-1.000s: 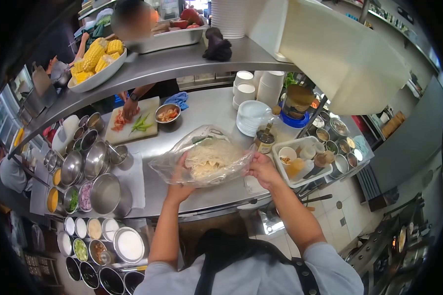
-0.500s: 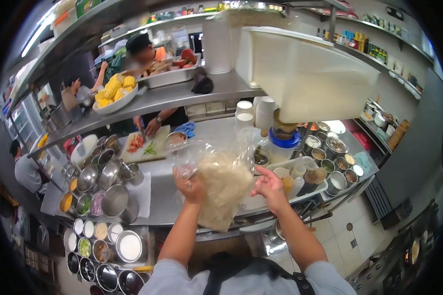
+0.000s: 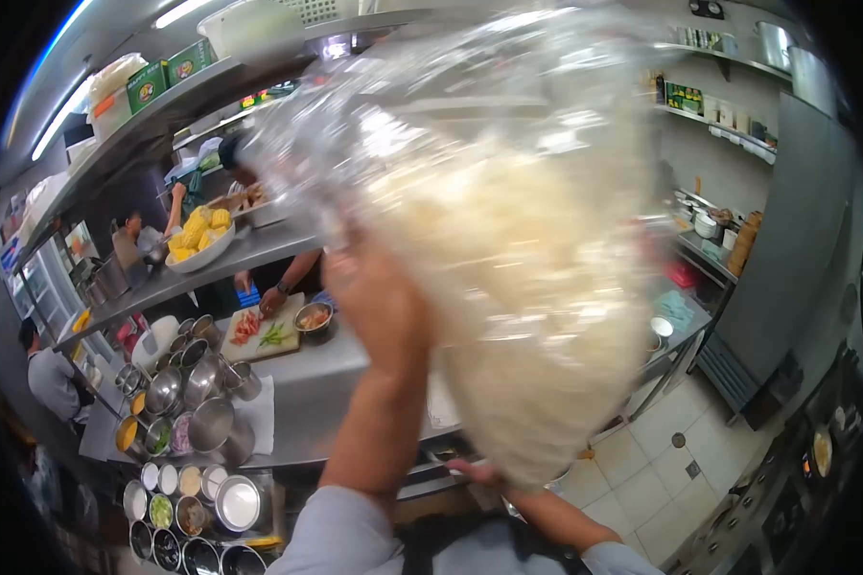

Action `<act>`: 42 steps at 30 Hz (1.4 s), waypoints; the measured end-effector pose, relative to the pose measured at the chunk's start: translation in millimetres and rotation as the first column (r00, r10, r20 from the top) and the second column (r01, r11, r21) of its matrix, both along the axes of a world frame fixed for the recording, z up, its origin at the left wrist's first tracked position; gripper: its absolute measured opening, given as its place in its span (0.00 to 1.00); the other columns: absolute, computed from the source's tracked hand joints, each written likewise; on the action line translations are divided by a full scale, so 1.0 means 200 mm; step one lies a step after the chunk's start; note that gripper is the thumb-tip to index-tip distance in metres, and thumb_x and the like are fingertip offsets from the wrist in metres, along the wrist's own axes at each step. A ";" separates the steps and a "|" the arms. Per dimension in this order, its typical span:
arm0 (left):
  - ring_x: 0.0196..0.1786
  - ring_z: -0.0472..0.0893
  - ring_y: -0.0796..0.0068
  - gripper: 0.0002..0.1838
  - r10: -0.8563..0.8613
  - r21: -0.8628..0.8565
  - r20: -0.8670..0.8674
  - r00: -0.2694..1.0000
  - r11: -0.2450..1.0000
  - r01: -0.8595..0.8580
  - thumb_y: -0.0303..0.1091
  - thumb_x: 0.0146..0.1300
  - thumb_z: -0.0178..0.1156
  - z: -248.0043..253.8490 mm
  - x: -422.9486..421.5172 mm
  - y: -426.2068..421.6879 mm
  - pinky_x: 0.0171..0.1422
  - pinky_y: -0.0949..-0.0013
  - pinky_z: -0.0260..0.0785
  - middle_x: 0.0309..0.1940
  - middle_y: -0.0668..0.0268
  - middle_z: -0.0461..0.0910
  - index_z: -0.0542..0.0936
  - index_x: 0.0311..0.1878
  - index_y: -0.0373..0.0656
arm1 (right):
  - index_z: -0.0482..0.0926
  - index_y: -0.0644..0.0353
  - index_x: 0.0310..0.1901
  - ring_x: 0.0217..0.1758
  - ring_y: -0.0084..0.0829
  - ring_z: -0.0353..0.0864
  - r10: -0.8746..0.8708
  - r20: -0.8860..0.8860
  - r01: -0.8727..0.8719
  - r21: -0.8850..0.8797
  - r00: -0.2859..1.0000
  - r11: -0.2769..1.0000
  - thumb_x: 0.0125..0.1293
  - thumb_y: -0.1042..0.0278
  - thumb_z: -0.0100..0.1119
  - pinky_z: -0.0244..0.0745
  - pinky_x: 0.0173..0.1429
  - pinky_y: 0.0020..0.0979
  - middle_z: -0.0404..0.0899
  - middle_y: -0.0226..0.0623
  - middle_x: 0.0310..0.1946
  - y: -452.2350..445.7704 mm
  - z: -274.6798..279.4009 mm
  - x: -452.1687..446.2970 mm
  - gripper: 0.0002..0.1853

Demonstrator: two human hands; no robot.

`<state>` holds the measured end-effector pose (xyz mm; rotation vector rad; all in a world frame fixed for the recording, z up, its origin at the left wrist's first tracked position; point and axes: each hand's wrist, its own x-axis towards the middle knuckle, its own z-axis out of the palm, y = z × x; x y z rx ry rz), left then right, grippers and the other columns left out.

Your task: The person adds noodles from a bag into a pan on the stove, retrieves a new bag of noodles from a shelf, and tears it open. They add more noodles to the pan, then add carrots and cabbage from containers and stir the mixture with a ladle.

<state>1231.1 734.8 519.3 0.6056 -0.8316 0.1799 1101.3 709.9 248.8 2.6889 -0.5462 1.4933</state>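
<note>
A large clear plastic bag (image 3: 537,278) with pale, shredded-looking food in it hangs close to the camera, blurred by motion. My left hand (image 3: 379,292) is closed on the bag's left side and holds it up. Low down, by the bag's bottom end, my right hand (image 3: 484,474) shows only in part; the bag covers the rest, and its fingers are blurred. Behind the bag is the steel counter (image 3: 321,407), largely hidden on its right side.
Left on the counter, a co-worker's hand (image 3: 273,300) is at a cutting board (image 3: 286,347) with chopped food, beside a metal bowl (image 3: 314,318). Corn (image 3: 201,230) sits on the shelf. Steel pots (image 3: 213,425) crowd the left; a stove with a flame (image 3: 807,468) is right.
The bag has come up from over the counter, close to the camera, raised by my left hand. My right hand has moved down, below the bag. The view has tilted upward.
</note>
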 end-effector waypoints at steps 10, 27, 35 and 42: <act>0.36 0.79 0.66 0.27 -0.473 0.383 0.242 0.847 0.849 0.364 0.55 0.68 0.53 0.48 -0.48 -0.49 0.42 0.64 0.68 0.30 0.55 0.79 0.74 0.37 0.33 | 0.51 0.69 0.70 0.72 0.46 0.55 0.370 0.889 -0.147 -0.342 0.270 0.928 0.61 0.70 0.52 0.50 0.75 0.48 0.53 0.51 0.70 -0.76 0.20 -0.93 0.36; 0.61 0.71 0.53 0.32 -0.146 0.161 0.455 0.879 0.984 0.080 0.49 0.67 0.54 0.40 0.58 -0.72 0.64 0.58 0.62 0.56 0.49 0.73 0.61 0.68 0.39 | 0.75 0.68 0.52 0.49 0.30 0.77 -0.129 0.662 0.511 -0.425 0.738 0.747 0.57 0.80 0.66 0.73 0.54 0.31 0.79 0.39 0.48 -0.58 1.95 -0.72 0.20; 0.46 0.79 0.55 0.26 -0.405 0.221 0.495 0.769 0.914 0.340 0.39 0.68 0.46 0.67 0.65 -0.91 0.56 0.63 0.66 0.40 0.51 0.81 0.62 0.66 0.36 | 0.82 0.67 0.41 0.41 0.28 0.82 -0.340 0.572 0.651 -0.520 0.746 0.553 0.56 0.75 0.68 0.75 0.48 0.29 0.84 0.38 0.39 -0.41 2.33 -0.59 0.11; 0.43 0.79 0.56 0.19 -0.394 0.465 0.572 0.720 0.878 0.112 0.34 0.61 0.50 0.65 0.81 -0.89 0.50 0.62 0.69 0.39 0.49 0.81 0.75 0.52 0.34 | 0.84 0.64 0.42 0.40 0.28 0.83 -0.450 0.344 0.563 -0.592 0.824 0.577 0.58 0.73 0.66 0.77 0.45 0.29 0.84 0.37 0.40 -0.50 2.51 -0.54 0.10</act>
